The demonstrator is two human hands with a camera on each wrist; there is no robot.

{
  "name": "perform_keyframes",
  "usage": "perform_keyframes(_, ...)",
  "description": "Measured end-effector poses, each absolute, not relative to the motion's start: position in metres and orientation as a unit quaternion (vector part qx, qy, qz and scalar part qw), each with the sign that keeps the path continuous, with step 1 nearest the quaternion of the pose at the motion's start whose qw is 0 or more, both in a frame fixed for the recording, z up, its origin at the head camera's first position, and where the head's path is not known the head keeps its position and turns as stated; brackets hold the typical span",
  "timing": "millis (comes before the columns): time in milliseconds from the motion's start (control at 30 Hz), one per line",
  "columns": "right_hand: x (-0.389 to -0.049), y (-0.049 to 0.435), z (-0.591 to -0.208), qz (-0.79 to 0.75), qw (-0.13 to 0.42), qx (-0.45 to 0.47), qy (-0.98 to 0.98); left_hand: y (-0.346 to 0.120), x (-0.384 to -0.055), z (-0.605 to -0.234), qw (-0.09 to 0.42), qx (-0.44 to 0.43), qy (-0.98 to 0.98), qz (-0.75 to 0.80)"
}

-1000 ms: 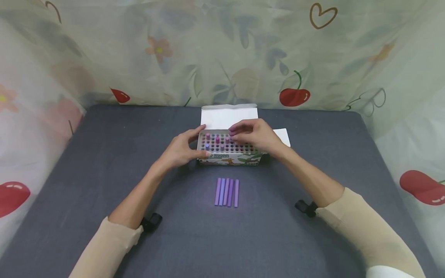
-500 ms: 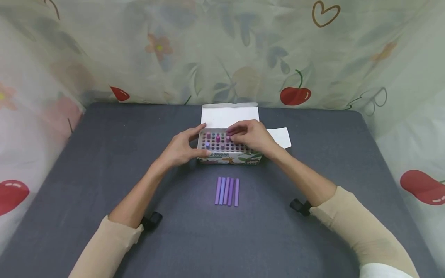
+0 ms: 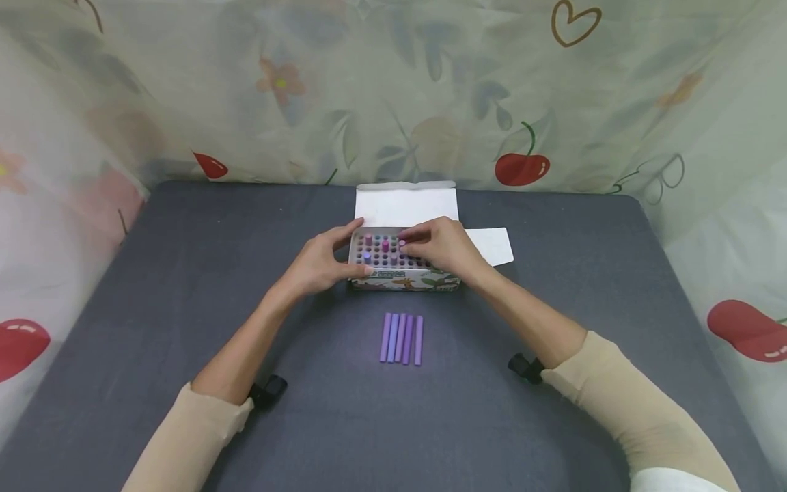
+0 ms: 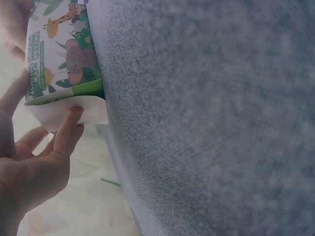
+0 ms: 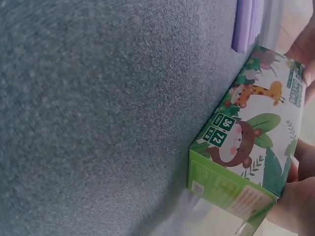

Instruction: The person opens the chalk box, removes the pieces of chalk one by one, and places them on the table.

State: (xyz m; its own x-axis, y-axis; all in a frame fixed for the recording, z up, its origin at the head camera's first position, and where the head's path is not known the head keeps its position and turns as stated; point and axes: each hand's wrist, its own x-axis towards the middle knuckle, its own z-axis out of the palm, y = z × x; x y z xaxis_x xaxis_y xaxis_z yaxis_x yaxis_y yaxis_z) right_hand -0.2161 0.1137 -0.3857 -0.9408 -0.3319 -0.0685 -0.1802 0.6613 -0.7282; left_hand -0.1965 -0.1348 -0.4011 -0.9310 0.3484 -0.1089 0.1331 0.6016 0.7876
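An open chalk box point(image 3: 406, 280) printed with cartoon animals stands on the table, its top a grid of round holes. Pink and purple chalk ends poke out of several holes, among them a magenta chalk stick point(image 3: 385, 246) and a blue-violet one point(image 3: 367, 257). My left hand point(image 3: 320, 263) grips the box's left end, thumb at the front rim; in the left wrist view a finger lies on its white side flap point(image 4: 93, 109). Over the grid, my right hand point(image 3: 445, 247) pinches the top of a pinkish chalk stick point(image 3: 402, 244) standing in a hole.
Several purple chalk sticks point(image 3: 401, 339) lie side by side in front of the box. Its white lid point(image 3: 406, 207) stands raised behind, and a side flap point(image 3: 492, 246) sticks out to the right. A patterned curtain point(image 3: 381, 89) hangs past the dark table's point(image 3: 246, 205) far edge.
My right hand has shifted a little left and toward me over the grid, its fingertips coming to the pinkish chalk stick. My left hand and the loose sticks stay put.
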Motion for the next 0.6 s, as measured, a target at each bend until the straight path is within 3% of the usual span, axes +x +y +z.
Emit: perform_keyframes(600, -0.2120, 0.1103, -0.3922, -0.365, 0.024, -0.156, 0.918, -0.1347, -0.1965, -0.4015, 0.124, 0.134, 0.887, 0.423)
